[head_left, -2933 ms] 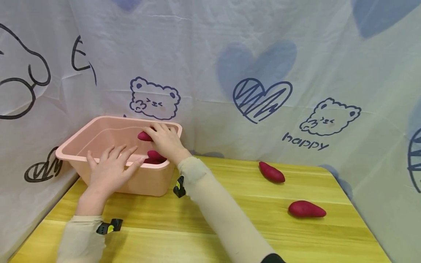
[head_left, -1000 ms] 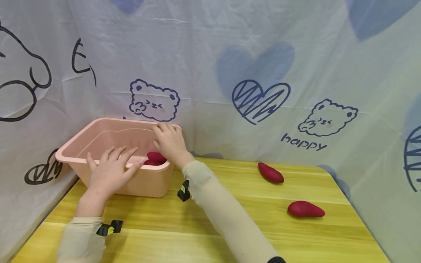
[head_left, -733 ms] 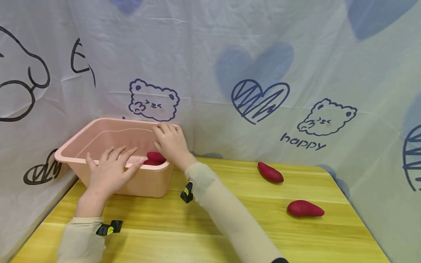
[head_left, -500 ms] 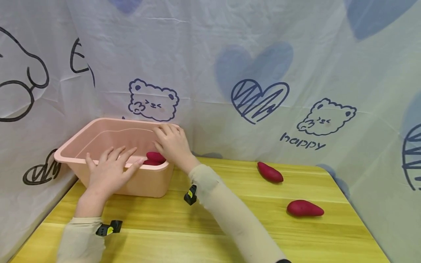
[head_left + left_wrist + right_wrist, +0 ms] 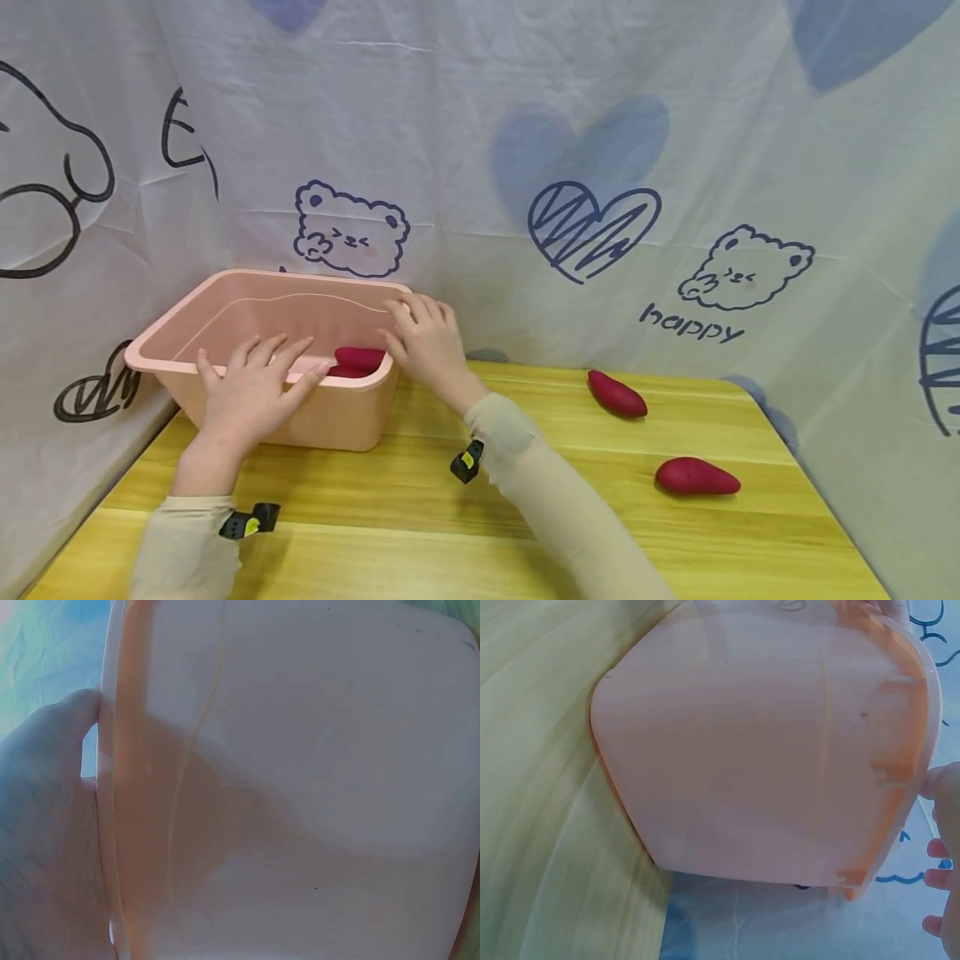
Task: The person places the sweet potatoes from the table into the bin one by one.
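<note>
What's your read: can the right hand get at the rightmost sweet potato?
Probably yes: the right hand looks empty, and nothing visible on the table blocks its way to that sweet potato.

This looks like a small staged recording corner, closed in by cloth; what sort of room lies beyond it cannot be told. A wrinkled, pale printed sheet (image 5: 465,167) hangs beyond the back, left and right edges of the yellow wood-grain desk (image 5: 360,500), patterned with cartoon bears (image 5: 352,229), a scribbled heart (image 5: 595,232) and the word "happy" (image 5: 692,323). Black camera mounts (image 5: 467,463) are strapped at both cream cuffs (image 5: 501,425).
</note>
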Motion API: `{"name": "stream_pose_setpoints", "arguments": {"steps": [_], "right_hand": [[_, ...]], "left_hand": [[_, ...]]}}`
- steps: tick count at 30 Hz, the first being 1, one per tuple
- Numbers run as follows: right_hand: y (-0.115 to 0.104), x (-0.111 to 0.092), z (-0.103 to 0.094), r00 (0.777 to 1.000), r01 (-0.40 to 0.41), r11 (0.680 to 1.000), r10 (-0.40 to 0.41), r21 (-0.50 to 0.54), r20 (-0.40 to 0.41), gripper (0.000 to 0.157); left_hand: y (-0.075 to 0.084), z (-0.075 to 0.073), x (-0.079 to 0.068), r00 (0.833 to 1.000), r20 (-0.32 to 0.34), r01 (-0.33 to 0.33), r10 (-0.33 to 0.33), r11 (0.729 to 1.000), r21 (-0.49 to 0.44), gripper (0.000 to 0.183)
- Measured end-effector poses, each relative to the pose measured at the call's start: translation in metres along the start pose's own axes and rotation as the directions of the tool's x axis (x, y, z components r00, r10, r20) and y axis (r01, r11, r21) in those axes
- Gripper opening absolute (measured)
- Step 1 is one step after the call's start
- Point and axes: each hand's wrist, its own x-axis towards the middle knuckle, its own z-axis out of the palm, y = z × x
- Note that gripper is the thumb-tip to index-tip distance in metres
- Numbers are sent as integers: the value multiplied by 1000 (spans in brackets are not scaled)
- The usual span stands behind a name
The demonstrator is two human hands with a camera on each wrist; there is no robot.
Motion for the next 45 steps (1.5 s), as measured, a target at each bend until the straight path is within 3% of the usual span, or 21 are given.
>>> {"name": "stream_pose_setpoints", "arguments": {"steps": [15,28,36,45], "right_hand": [[30,-30,-6,997,-81,996,81,37,-11,47],[55,-57,-8,988,-154,981,151,120,41,55],[67,-70,-7,969,-231,962,214,147,126,61],[85,-90,5,930,-333,927,294,169,220,65]], "left_hand": [[0,1,1,1000,6,2,-2,1000,-6,70],[1,0,3,1000,7,0,0,1000,-11,70],[1,-1,2,1000,7,2,-2,1000,-2,70],[0,0,0,1000,4,2,-2,1000,0,69]]}}
